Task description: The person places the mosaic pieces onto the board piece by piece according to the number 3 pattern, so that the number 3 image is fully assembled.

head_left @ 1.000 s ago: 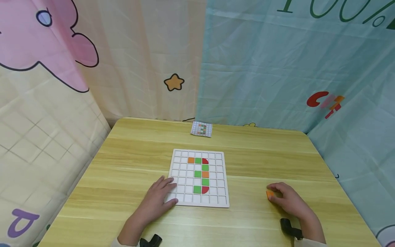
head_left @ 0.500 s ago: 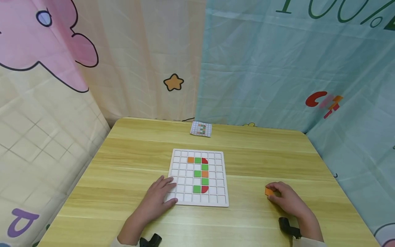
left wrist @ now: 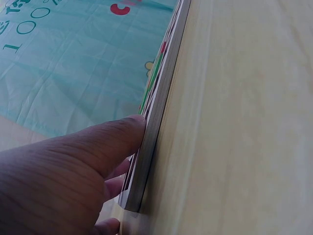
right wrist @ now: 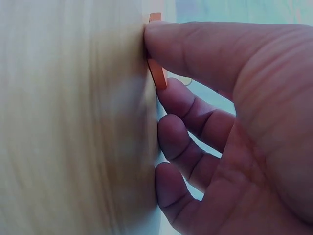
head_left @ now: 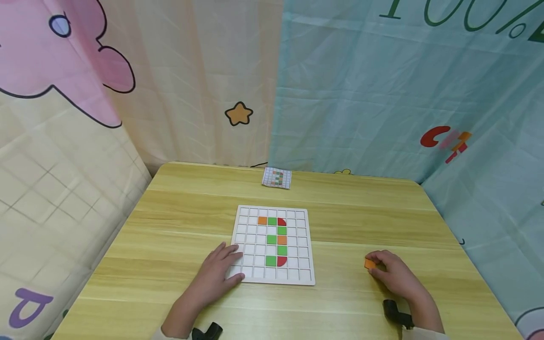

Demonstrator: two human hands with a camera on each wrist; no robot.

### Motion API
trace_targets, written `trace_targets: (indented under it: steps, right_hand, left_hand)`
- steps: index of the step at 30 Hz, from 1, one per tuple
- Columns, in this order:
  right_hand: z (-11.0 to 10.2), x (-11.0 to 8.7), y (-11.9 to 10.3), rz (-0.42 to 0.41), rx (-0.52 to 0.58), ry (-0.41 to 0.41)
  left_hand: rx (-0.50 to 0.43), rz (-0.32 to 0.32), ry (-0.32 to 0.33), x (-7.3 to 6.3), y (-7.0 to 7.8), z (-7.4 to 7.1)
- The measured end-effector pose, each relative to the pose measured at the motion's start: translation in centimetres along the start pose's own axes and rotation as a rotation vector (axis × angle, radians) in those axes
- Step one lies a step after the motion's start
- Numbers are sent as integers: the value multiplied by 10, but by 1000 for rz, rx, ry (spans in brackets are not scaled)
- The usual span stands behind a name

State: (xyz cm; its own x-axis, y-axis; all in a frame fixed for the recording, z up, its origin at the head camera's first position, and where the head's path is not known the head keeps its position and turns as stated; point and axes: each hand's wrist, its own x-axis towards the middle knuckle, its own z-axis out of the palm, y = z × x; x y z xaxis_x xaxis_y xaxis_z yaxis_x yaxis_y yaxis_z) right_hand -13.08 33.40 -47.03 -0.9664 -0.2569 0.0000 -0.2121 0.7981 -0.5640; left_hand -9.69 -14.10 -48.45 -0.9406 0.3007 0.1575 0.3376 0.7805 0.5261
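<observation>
My right hand (head_left: pixel 395 276) pinches a thin orange square tile (head_left: pixel 369 263) between thumb and fingertips, low over the table to the right of the board. In the right wrist view the thumb lies across the orange tile (right wrist: pixel 158 74), and the other fingers curl beside it at the table surface. My left hand (head_left: pixel 214 274) rests with spread, fairly straight fingers on the left edge of a white grid board (head_left: pixel 300 264). From the left wrist the thumb is seen touching the rim of the board (left wrist: pixel 155 115). Green tiles (head_left: pixel 271 260), orange tiles (head_left: pixel 262 220) and red rounded tiles (head_left: pixel 282 261) sit in its cells.
A small printed card (head_left: pixel 276 178) with a grid pattern lies near the far edge of the wooden table (head_left: pixel 348 212). Patterned curtains (head_left: pixel 340 94) hang close behind and at the sides. Black wrist mounts (head_left: pixel 397 313) stick out by both wrists.
The right hand has shifted very slightly left with the orange tile, and more of the tile shows past the fingertips. The left hand and board stay put.
</observation>
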Motion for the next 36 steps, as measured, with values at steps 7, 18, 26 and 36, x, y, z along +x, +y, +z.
trace_targets:
  steps: [7,18,26,36]
  right_hand:
    - [0,1,-5,17,19,12]
    - [3,8,-18,-95,63,55]
    - [15,23,-36,-217,81,43]
    - [24,45,-62,-233,66,-9]
  left_hand:
    - [2,5,12,-1,0,1]
    - [-1,0,4,-1,1,1]
    - [4,2,2,-1,0,1]
    - [3,7,10,0,-1,2]
